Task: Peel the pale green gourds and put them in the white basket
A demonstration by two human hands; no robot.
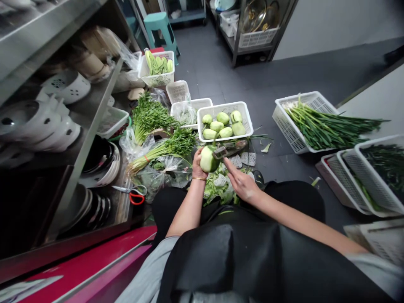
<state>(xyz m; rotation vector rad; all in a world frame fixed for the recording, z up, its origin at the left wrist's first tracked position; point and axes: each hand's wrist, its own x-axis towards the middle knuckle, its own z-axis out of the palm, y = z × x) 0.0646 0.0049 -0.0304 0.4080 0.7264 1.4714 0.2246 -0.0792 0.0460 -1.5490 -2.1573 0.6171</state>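
My left hand (198,167) is wrapped round the left side of a partly peeled round green eggplant (208,160). Pale flesh shows over most of it, with dark green skin left on the right and underneath. In my right hand (242,182) is a peeler (220,152), its head against the eggplant's upper right side. Below both hands lies a heap of green peelings (217,189) with white foam nets (220,180) among it. Just beyond, a white basket (249,134) holds several pale peeled eggplants (225,133).
Leafy green bunches (151,113) and red-handled scissors (136,197) lie to the left beside a shelf of bowls (67,86). A basket of long green stalks (334,126) and stacked baskets (350,185) stand right. A teal stool (158,25) is at the back.
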